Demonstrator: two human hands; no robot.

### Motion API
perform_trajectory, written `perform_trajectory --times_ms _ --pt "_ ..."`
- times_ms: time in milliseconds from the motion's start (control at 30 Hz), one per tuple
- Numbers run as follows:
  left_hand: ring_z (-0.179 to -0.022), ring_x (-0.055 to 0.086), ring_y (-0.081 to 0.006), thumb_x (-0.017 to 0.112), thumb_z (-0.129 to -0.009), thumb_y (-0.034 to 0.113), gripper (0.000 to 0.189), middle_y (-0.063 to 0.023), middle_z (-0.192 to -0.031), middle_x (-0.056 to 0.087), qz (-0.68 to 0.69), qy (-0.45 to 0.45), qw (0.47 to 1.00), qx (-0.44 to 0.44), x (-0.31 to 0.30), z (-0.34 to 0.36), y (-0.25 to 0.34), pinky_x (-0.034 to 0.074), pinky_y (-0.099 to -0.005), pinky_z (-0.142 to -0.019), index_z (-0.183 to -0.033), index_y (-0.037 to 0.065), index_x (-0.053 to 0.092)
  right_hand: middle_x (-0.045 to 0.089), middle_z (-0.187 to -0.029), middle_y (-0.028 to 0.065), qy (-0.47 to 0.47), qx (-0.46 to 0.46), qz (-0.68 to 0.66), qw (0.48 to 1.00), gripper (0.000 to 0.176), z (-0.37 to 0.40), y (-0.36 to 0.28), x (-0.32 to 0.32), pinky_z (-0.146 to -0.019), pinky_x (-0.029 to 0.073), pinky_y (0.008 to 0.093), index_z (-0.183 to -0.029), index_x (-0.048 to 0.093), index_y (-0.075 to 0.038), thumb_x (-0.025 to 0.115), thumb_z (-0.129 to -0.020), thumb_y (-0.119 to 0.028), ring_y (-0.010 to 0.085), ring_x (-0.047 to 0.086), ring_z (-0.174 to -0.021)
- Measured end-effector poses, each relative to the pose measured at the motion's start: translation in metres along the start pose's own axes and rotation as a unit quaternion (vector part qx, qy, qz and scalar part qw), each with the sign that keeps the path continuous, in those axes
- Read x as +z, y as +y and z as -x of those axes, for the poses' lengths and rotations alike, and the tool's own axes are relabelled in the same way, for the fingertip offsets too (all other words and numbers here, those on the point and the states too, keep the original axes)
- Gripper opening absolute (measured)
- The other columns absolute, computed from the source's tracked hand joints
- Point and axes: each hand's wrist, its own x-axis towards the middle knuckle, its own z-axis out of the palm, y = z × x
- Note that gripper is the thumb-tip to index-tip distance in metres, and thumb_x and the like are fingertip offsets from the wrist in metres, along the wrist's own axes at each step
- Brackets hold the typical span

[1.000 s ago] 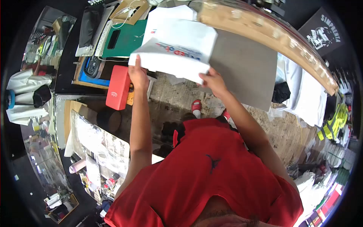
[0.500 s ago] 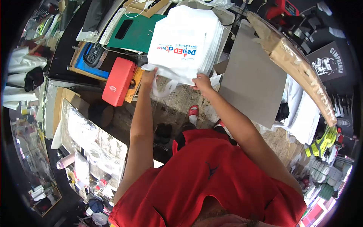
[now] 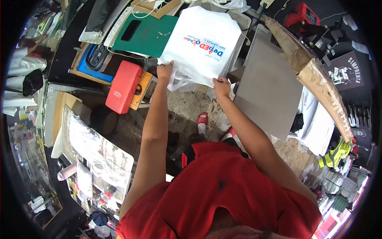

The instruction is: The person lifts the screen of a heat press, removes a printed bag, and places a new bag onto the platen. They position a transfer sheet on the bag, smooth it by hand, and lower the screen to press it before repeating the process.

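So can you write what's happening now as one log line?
left hand: grips white bag near edge | right hand: grips bag near corner | bag: print facing up | nearby: red case, grey board

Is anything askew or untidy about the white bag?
The white bag, gripped by the left hand and right hand, lies tilted, its print upside down in view; its handles hang crumpled below its edge. Nothing looks torn.

Fine print (image 3: 205, 56) on white bag (image 3: 199, 26) illegible
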Motion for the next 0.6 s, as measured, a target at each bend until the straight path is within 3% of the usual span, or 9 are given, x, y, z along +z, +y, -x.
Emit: perform_trajectory --times_ms 33,67,133,167,267,367,467,567,600 --pt "-0.084 0.070 -0.0228 0.083 -0.083 0.027 0.043 -0.0171 -0.099 0.074 0.054 0.036 0.998 0.007 0.017 -0.017 -0.025 0.055 -0.0381 -0.079 -0.105 -0.007 0.070 0.071 -0.086 0.0081 0.000 -0.003 -0.003 1.000 0.028 -0.007 -0.006 0.003 -0.065 0.051 0.0304 -0.106 0.070 -0.002 0.078 -0.083 -0.015 0.0170 0.064 -0.068" --pt "-0.084 0.070 -0.0228 0.083 -0.083 0.027 0.043 -0.0171 -0.099 0.074 0.053 0.035 0.998 0.009 0.009 -0.009 -0.001 0.055 -0.0381 -0.079 -0.105 -0.007 0.070 0.073 -0.084 0.0090 0.043 -0.093 0.093 0.990 0.027 -0.017 -0.010 0.007 -0.065 0.054 0.0324 -0.103 0.071 -0.004 0.078 -0.080 -0.017 0.0193 0.067 -0.070" --pt "-0.087 0.071 -0.0267 0.085 -0.079 0.023 0.050 -0.0179 -0.103 0.074 0.257 -0.078 0.963 -0.034 -0.018 0.027 0.069 0.056 -0.0386 -0.081 -0.115 -0.007 0.066 0.075 -0.083 0.0132 0.111 -0.190 0.228 0.948 0.027 -0.026 -0.026 0.011 -0.072 0.057 0.0379 -0.098 0.073 -0.008 0.079 -0.075 -0.022 0.0272 0.074 -0.081" --pt "-0.087 0.071 -0.0278 0.088 -0.075 0.018 0.058 -0.0163 -0.104 0.073 0.255 -0.071 0.959 0.096 -0.012 0.006 0.054 0.056 -0.0404 -0.081 -0.121 -0.006 0.062 0.075 -0.084 0.0135 0.081 -0.108 0.170 0.976 0.028 -0.023 -0.048 0.011 -0.079 0.057 0.0399 -0.097 0.074 -0.010 0.079 -0.074 -0.026 0.0308 0.074 -0.088" --pt "-0.087 0.072 -0.0304 0.090 -0.070 0.020 0.054 -0.0174 -0.104 0.074 0.157 -0.078 0.983 0.061 -0.015 -0.018 0.039 0.056 -0.0400 -0.080 -0.112 -0.005 0.067 0.075 -0.086 0.0137 0.110 -0.139 0.199 0.964 0.026 -0.049 -0.049 0.016 -0.082 0.057 0.0406 -0.097 0.075 -0.012 0.076 -0.076 -0.028 0.0332 0.073 -0.086" --pt "-0.085 0.072 -0.0338 0.094 -0.062 0.030 0.045 -0.0177 -0.090 0.074 -0.118 0.084 0.986 0.088 -0.005 -0.025 0.029 0.056 -0.0402 -0.079 -0.086 0.000 0.072 0.076 -0.089 0.0125 0.103 -0.183 0.308 0.928 0.024 -0.053 -0.063 0.018 -0.084 0.057 0.0416 -0.097 0.075 -0.013 0.074 -0.079 -0.029 0.0337 0.072 -0.088" --pt "-0.082 0.073 -0.0328 0.094 -0.061 0.032 0.043 -0.0163 -0.083 0.074 -0.132 0.118 0.982 0.064 -0.001 -0.018 0.016 0.056 -0.0413 -0.078 -0.081 0.001 0.072 0.075 -0.092 0.0131 0.052 -0.179 0.291 0.938 0.023 -0.063 -0.069 0.020 -0.085 0.056 0.0420 -0.097 0.075 -0.014 0.074 -0.081 -0.030 0.0333 0.072 -0.091" --pt "-0.080 0.073 -0.0328 0.090 -0.068 0.044 0.048 -0.0174 -0.085 0.074 -0.217 0.095 0.969 0.066 0.001 -0.008 0.015 0.056 -0.0417 -0.076 -0.084 0.002 0.075 0.075 -0.093 0.0102 0.138 -0.197 0.324 0.915 0.029 -0.058 -0.062 0.016 -0.079 0.056 0.0393 -0.100 0.074 -0.014 0.078 -0.079 -0.035 0.0292 0.072 -0.088" --pt "-0.079 0.073 -0.0335 0.087 -0.072 0.045 0.046 -0.0179 -0.085 0.074 -0.211 0.104 0.969 0.073 0.001 0.004 0.020 0.056 -0.0412 -0.074 -0.085 0.002 0.076 0.075 -0.092 0.0106 0.024 -0.204 0.317 0.926 0.026 -0.044 -0.064 0.003 -0.080 0.056 0.0385 -0.099 0.073 -0.012 0.076 -0.082 -0.032 0.0280 0.072 -0.087"
